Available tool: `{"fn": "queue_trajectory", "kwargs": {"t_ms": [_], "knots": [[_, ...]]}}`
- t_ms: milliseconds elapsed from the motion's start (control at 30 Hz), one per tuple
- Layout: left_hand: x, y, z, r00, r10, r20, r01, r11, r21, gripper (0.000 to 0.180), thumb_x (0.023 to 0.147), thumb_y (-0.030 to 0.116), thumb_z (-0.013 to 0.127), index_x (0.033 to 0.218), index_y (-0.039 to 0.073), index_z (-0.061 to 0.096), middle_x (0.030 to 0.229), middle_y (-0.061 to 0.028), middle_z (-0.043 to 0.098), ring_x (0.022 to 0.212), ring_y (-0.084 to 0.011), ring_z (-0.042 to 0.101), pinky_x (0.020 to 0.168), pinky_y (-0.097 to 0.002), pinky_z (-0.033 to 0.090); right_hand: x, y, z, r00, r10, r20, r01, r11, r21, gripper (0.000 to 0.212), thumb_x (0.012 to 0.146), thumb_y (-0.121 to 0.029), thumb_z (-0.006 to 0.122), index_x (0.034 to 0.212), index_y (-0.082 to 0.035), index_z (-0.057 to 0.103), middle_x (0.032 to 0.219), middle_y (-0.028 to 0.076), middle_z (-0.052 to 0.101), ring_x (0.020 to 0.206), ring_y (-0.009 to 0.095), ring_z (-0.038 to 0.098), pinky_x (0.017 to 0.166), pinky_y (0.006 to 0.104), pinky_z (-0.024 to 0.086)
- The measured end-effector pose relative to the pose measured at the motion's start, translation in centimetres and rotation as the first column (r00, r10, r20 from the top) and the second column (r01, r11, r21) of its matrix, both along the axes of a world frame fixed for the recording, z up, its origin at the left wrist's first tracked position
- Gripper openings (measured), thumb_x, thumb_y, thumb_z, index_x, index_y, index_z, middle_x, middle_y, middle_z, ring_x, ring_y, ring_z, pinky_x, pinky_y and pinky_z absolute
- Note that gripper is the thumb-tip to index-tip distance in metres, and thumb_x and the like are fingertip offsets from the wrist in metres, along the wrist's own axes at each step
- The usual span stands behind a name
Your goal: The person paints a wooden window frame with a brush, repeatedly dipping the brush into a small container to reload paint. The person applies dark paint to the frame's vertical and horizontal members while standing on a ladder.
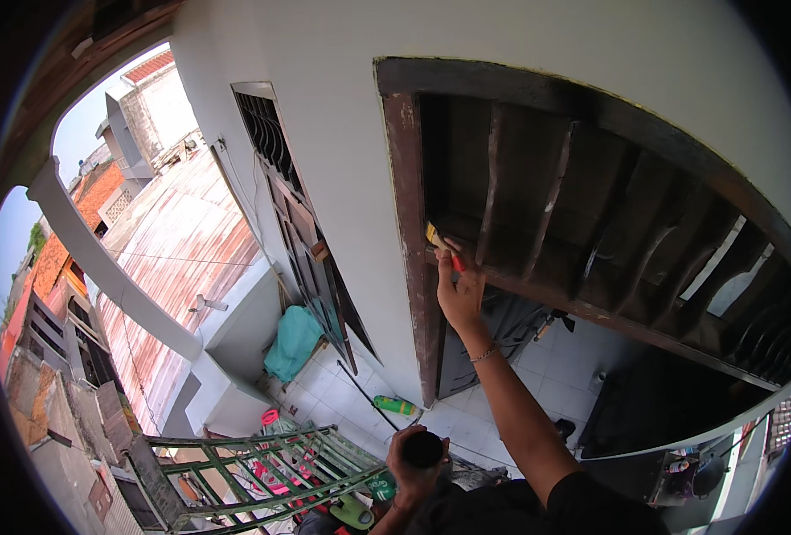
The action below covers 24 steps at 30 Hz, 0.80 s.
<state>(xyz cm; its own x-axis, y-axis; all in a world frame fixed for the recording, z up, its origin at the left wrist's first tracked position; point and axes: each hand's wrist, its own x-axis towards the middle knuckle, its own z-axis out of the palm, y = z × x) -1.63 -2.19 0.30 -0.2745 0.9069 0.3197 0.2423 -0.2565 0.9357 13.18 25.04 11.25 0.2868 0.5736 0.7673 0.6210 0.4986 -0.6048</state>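
Note:
My right hand [461, 292] is raised and closed round a paintbrush [438, 238] with pale bristles and red on its handle. The bristles are at the inner edge of a brown wooden frame [408, 178], near where a crossbar meets it; whether they touch the wood I cannot tell. Wavy dark slats [551, 201] fill the opening to the right of the brush. Low in front of me, my left hand [406, 477] is wrapped round a small round container [423, 449], whose inside looks black.
A green metal ladder [262, 477] slants at the lower left. Beside the white wall [333, 152], a brown shuttered window [302, 223] stands open. Far below, a teal cover [294, 342] and a green bottle [394, 406] are near the tiled floor [324, 406]. Rooftops lie beyond the balcony edge.

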Motion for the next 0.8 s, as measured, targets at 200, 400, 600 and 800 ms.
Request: {"fn": "queue_trajectory", "kwargs": {"t_ms": [200,400,600,800], "knots": [[0.2,0.2,0.8,0.999,-0.007,-0.036,0.007,1.0,0.02,0.052,0.065,0.004,0.096,0.107,0.005,0.065,0.101,-0.0101,0.071,0.092,-0.0211,0.07,0.084,-0.0345,0.056,-0.2,0.7,0.0,0.989,-0.141,-0.032,0.143,0.986,0.088,0.027,0.103,-0.005,0.057,0.125,0.008,0.065,0.109,0.022,0.075,0.103,0.028,0.076,0.086,0.0347,0.062],[0.2,0.0,0.3,1.0,-0.02,-0.016,0.021,0.999,0.031,0.052,0.065,0.01,0.098,0.106,0.005,0.067,0.102,-0.0118,0.071,0.092,-0.0245,0.071,0.082,-0.0357,0.057,-0.9,5.4,-0.9,0.978,-0.157,-0.14,0.166,0.985,0.055,0.029,0.102,-0.004,0.054,0.124,0.011,0.066,0.113,0.023,0.074,0.1,0.03,0.076,0.082,0.0346,0.063],[-0.3,-0.2,0.2,0.999,0.0,-0.052,-0.001,1.0,-0.006,0.052,0.064,0.011,0.098,0.105,0.005,0.067,0.102,-0.0118,0.072,0.09,-0.0243,0.072,0.08,-0.0361,0.058,-0.3,8.8,-4.4,0.949,-0.109,-0.297,0.098,0.994,-0.05,0.031,0.104,-0.015,0.057,0.129,0.002,0.065,0.097,0.014,0.073,0.087,0.02,0.075,0.056,0.0319,0.062],[-0.5,0.2,-0.3,0.999,0.007,-0.039,-0.006,1.0,0.011,0.053,0.064,0.014,0.099,0.108,0.009,0.068,0.103,-0.0114,0.072,0.092,-0.0272,0.072,0.082,-0.0367,0.058,0.3,10.5,-4.6,0.953,-0.156,-0.261,0.153,0.988,-0.033,0.031,0.105,-0.018,0.057,0.13,0.0,0.065,0.095,0.013,0.073,0.084,0.019,0.074,0.059,0.0327,0.062]]}}
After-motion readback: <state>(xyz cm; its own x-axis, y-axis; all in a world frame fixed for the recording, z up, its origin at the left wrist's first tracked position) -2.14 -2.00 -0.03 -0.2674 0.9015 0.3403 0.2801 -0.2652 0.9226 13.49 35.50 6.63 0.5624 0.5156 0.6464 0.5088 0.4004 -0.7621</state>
